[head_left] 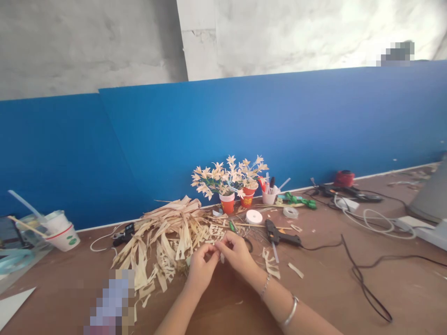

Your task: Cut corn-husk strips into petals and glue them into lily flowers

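Two bare hands meet low in the middle of a brown table (349,288). The left hand (205,267) and right hand (238,253) are drawn into narrow pinches, fingertips touching, apparently around a small pale piece (222,257); a sliver of it shows just below the fingers, the rest hidden. I cannot tell which hand bears more of the grip.

Just beyond and to the left, a loose heap of dried, straw-coloured strips (167,232) spreads, some ends frayed like fringe. Behind the hands, pale star-shaped flowers (216,179) stand in red cups (227,204). A white roll (253,217) lies flat in front of them.

The main risk I see is in the pinch: the piece looks thin, so a hard pull could tear it, and a slack finger could drop it among similar scraps. A black glue gun (281,235) rests on its side near the right hand; whether it is hot, I cannot tell. A careless sweep that way could touch its nozzle or drag its cord (323,246). A chain bracelet (266,284) on the right wrist, close to a frayed scrap (270,264), could snag it.
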Motion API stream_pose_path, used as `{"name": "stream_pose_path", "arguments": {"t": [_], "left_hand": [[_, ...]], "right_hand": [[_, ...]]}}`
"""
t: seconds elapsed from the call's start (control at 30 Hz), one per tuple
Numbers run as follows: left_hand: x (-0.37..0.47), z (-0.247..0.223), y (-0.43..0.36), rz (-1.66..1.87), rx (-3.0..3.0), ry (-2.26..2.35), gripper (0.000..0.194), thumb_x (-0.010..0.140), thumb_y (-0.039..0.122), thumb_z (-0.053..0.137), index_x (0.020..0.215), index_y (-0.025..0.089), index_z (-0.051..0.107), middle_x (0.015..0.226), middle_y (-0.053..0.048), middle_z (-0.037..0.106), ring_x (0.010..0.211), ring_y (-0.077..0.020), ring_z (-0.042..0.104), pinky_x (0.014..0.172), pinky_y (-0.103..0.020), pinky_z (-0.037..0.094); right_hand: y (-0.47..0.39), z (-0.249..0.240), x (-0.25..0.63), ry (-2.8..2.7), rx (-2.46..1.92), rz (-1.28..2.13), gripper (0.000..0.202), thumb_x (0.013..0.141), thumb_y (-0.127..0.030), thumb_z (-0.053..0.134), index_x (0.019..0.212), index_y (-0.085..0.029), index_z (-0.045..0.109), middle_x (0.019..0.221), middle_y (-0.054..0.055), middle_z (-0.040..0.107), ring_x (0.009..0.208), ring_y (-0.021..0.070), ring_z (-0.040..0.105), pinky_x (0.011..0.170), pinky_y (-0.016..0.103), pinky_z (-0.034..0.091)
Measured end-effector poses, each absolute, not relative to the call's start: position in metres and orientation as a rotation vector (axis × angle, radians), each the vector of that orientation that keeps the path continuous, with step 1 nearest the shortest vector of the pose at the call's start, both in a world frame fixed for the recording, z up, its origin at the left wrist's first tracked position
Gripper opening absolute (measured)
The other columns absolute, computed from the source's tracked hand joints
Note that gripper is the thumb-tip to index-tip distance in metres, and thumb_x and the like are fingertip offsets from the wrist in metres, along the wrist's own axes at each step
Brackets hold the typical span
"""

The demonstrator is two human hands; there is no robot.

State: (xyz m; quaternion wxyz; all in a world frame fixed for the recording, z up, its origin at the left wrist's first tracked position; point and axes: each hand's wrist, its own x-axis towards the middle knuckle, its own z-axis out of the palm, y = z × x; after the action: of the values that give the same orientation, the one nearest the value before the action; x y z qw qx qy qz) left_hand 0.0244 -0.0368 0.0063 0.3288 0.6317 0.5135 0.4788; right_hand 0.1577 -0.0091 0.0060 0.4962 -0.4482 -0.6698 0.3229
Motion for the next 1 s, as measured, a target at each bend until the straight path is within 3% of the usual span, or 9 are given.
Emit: {"name": "stream_pose_path", "arguments": {"t": [0.2, 0.33, 0.53, 1.0], "left_hand": [[0.0246, 0.0063, -0.0357, 1.28, 1.411, 1.257, 0.02, 0.073, 0.036, 0.061, 0.067, 0.016, 0.06, 0.061, 0.001, 0.058, 0.058, -0.0129, 0.049, 0.059, -0.024, 0.038], [0.0242, 0.0081, -0.0363, 1.279, 1.339, 1.221, 0.023, 0.071, 0.038, 0.063, 0.065, 0.016, 0.06, 0.058, 0.003, 0.056, 0.058, -0.0125, 0.047, 0.059, -0.024, 0.038], [0.0247, 0.0066, -0.0349, 1.245, 1.348, 1.213, 0.021, 0.07, 0.036, 0.063, 0.064, 0.016, 0.06, 0.059, 0.002, 0.057, 0.06, -0.0129, 0.048, 0.062, -0.025, 0.038], [0.0249, 0.006, -0.037, 1.187, 1.453, 1.286, 0.024, 0.069, 0.039, 0.062, 0.061, 0.017, 0.057, 0.056, 0.003, 0.053, 0.055, -0.0118, 0.046, 0.057, -0.024, 0.036]], "right_hand": [[-0.0042, 0.0102, 0.1632, -1.544, -0.923, 1.1, 0.027, 0.078, -0.04, 0.058, 0.068, -0.016, 0.062, 0.065, 0.0, 0.056, 0.064, 0.0131, 0.051, 0.061, 0.024, 0.039], [-0.0022, 0.0093, 0.1643, -1.477, -0.814, 1.294, 0.025, 0.068, -0.04, 0.069, 0.074, -0.016, 0.069, 0.073, 0.002, 0.062, 0.068, 0.0141, 0.054, 0.064, 0.025, 0.041], [0.0001, 0.0031, 0.1617, -1.436, -0.921, 1.206, 0.026, 0.069, -0.035, 0.067, 0.057, -0.015, 0.057, 0.055, -0.003, 0.053, 0.054, 0.01, 0.045, 0.054, 0.023, 0.036], [-0.0036, 0.0072, 0.159, -1.424, -0.994, 1.014, 0.034, 0.072, -0.042, 0.062, 0.055, -0.019, 0.043, 0.052, -0.006, 0.042, 0.052, 0.009, 0.039, 0.05, 0.021, 0.034]]}}
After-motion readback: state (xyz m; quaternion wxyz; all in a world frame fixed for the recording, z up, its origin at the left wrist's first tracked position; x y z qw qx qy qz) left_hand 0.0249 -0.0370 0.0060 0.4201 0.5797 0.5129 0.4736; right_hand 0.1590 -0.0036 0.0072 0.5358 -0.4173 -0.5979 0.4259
